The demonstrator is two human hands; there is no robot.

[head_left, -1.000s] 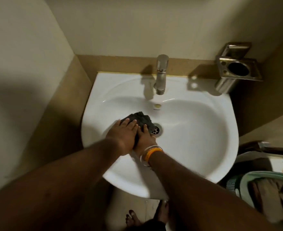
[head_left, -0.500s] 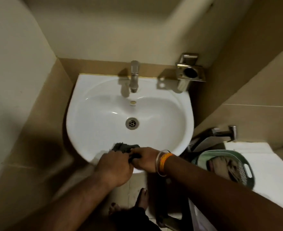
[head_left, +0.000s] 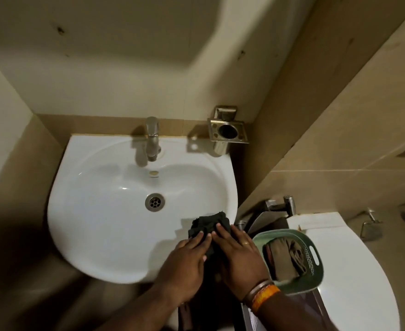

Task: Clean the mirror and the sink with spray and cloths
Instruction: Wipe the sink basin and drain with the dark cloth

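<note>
Both hands flat, fingers straight, pressing one dark cloth (head_left: 208,226): left hand (head_left: 184,263) on its near edge, right hand (head_left: 238,256) beside it, fingertips touching fabric. Cloth bunched on the sink (head_left: 96,235) rim at about four o'clock from the drain (head_left: 155,202). Basin white and glossy, no visible grime, though dim light may hide streaks. At twelve o'clock, the tap (head_left: 152,139); at one, a steel holder (head_left: 227,133). Off to three o'clock, a green basket (head_left: 313,247) with another cloth. Judged stage: sink wiping well along, right rim in hand. No mirror or spray in view, so mirror status unknown.
</note>
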